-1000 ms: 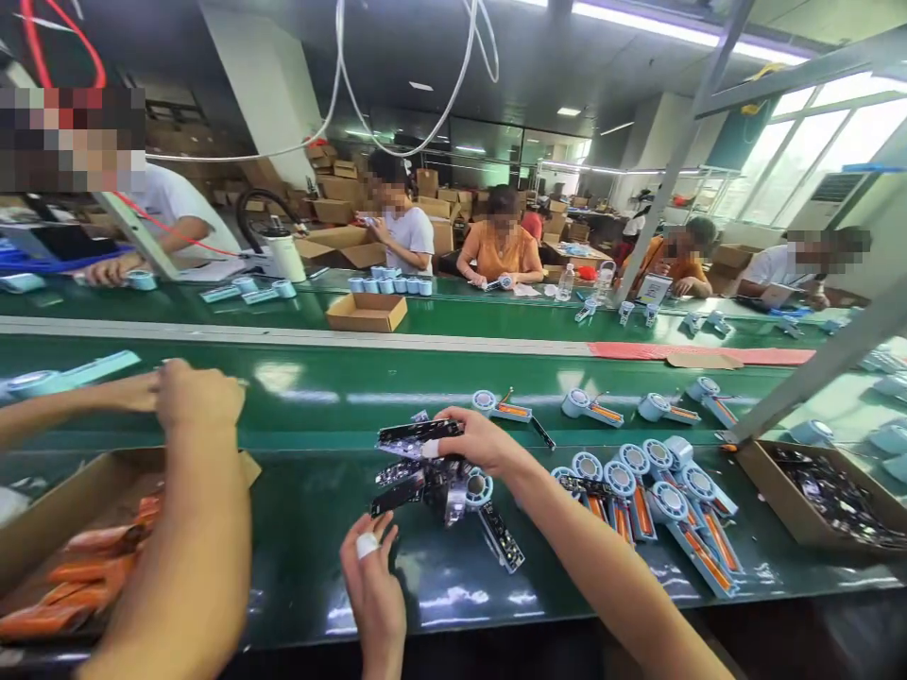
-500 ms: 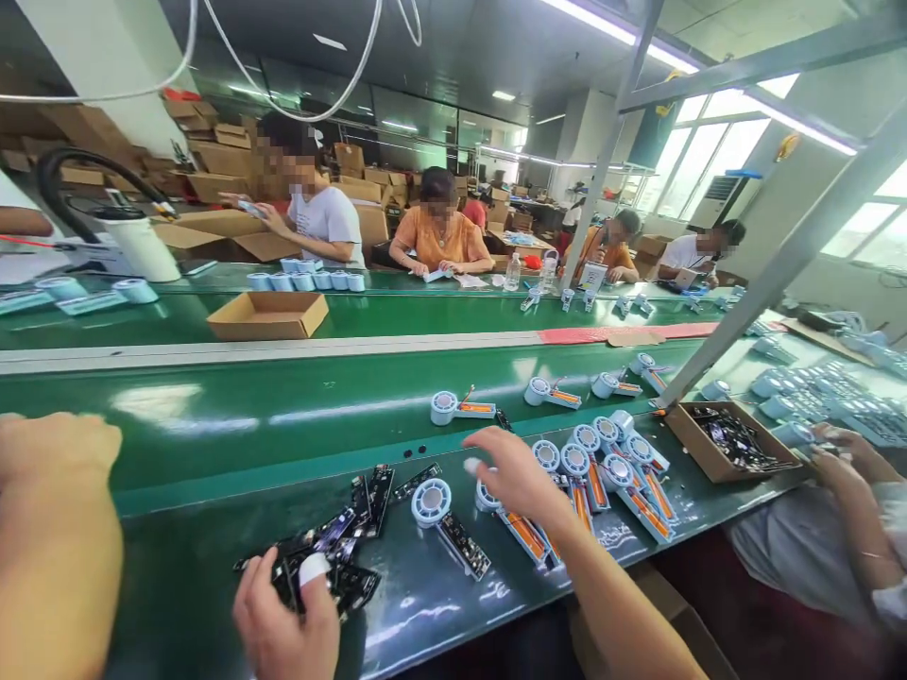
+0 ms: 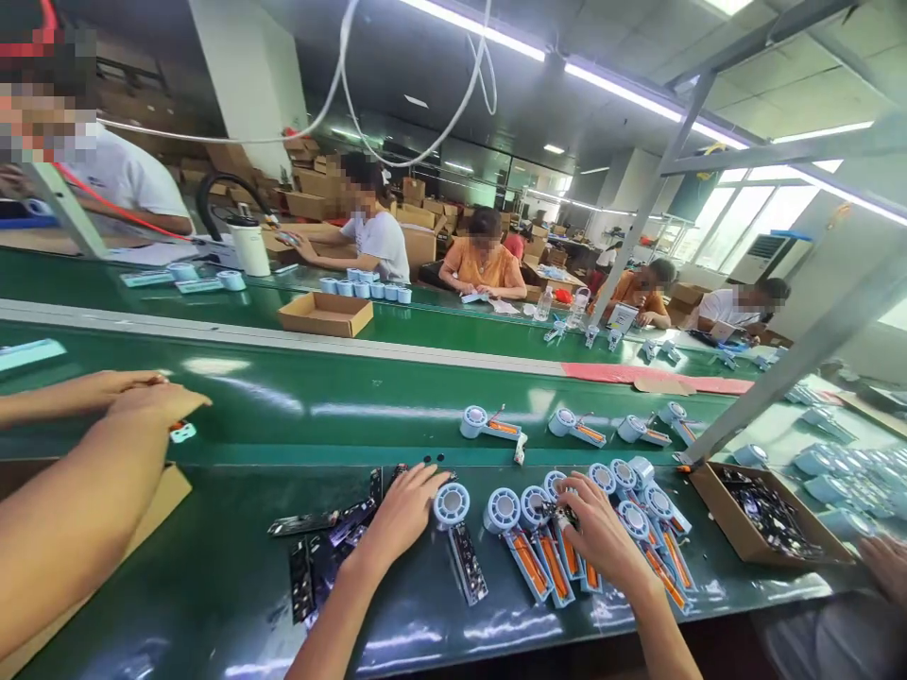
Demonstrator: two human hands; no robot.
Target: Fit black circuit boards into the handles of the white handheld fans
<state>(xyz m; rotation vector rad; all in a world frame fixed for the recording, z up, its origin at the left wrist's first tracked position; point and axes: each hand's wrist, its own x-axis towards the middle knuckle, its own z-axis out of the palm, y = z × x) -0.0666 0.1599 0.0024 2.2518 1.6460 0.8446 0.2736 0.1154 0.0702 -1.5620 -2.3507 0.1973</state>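
Observation:
My left hand [image 3: 405, 515] reaches over the right edge of a pile of black circuit boards [image 3: 340, 534], fingers stretched toward the round head of a light blue handheld fan [image 3: 452, 507]. That fan has a circuit board [image 3: 466, 565] along its handle. My right hand [image 3: 602, 529] is bent over a cluster of fan bodies, its fingers closed around a small dark circuit board [image 3: 550, 511]. Beneath and beside it, fan bodies [image 3: 528, 562] with orange strips in their open handles lie side by side. The left thumb is hidden.
Several fan bodies [image 3: 488, 424] lie on the green belt [image 3: 383, 387]. A carton of boards [image 3: 723, 510] stands right, near a co-worker's hand [image 3: 885, 567]. Another person's arms [image 3: 120, 444] reach in from the left, above a carton [image 3: 170, 501]. A slanted metal post [image 3: 786, 368] rises at right.
The view has swung left. My left hand has left the middle of the board pile for the fan beside it. My right hand has come down onto the fan cluster, closing on a board.

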